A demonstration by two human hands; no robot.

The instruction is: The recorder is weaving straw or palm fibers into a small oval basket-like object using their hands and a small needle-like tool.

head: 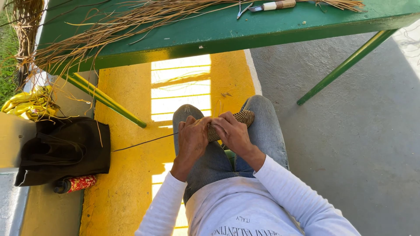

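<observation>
Fibres (100,30), long dry tan strands, spill off the far left of the green table (227,30); nearer on the left, a black bag (65,148) sits on the yellow floor with a red patterned bottle (76,183) just beside it. A thin dark strand (140,143) runs from the floor up to my left hand (191,139), which closes on it and on the near end of the woven piece (234,122) resting on my knees. My right hand (234,133) grips the same piece from the other side, so the hands sit close together. I judge the strand could snap or slip loose if I pull too hard. On the far right of the table lies a wrapped-handle knife (273,5), which a knock to the table might send sliding off.
</observation>
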